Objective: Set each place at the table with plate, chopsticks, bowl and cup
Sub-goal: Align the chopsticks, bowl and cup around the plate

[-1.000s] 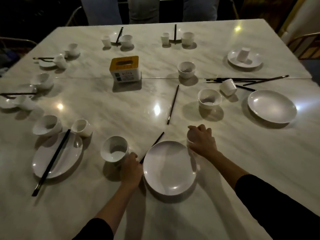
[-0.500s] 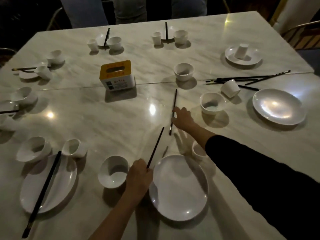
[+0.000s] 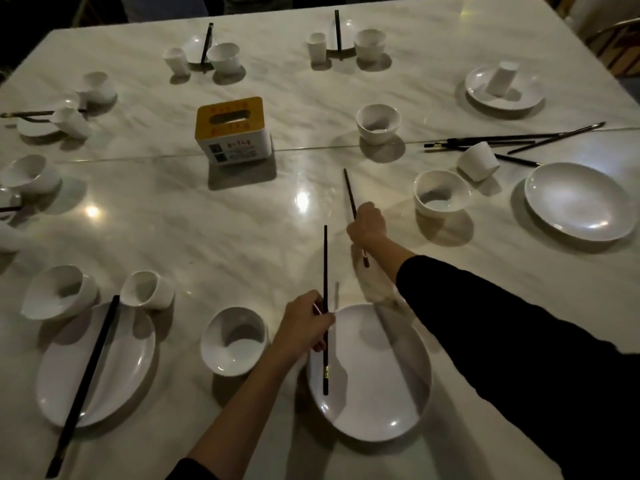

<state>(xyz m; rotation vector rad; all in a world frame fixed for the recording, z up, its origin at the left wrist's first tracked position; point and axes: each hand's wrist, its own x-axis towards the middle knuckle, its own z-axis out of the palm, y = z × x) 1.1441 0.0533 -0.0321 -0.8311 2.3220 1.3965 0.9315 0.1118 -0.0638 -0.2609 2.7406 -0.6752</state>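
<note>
My left hand point(image 3: 304, 323) grips a black chopstick point(image 3: 325, 265) that lies over the left rim of the near white plate point(image 3: 381, 393). My right hand point(image 3: 369, 225) holds a second black chopstick point(image 3: 349, 188), lifted off the marble table point(image 3: 207, 237). A white bowl point(image 3: 233, 341) stands left of the plate. The cup beside the plate is hidden behind my right arm. To the right sit another bowl point(image 3: 441, 195), a tipped cup point(image 3: 478, 161) and a bare plate point(image 3: 576, 200).
A yellow-topped tissue box point(image 3: 232, 131) stands mid-table. A lone bowl point(image 3: 378, 123) sits behind it to the right. Loose chopsticks point(image 3: 519, 140) lie at the right. A set place with plate and chopsticks point(image 3: 93, 365) is at the near left. More settings ring the far edges.
My right hand closed round the far chopstick and raised it. My left hand swung the near chopstick upright over the plate's rim. The view moved closer to the table.
</note>
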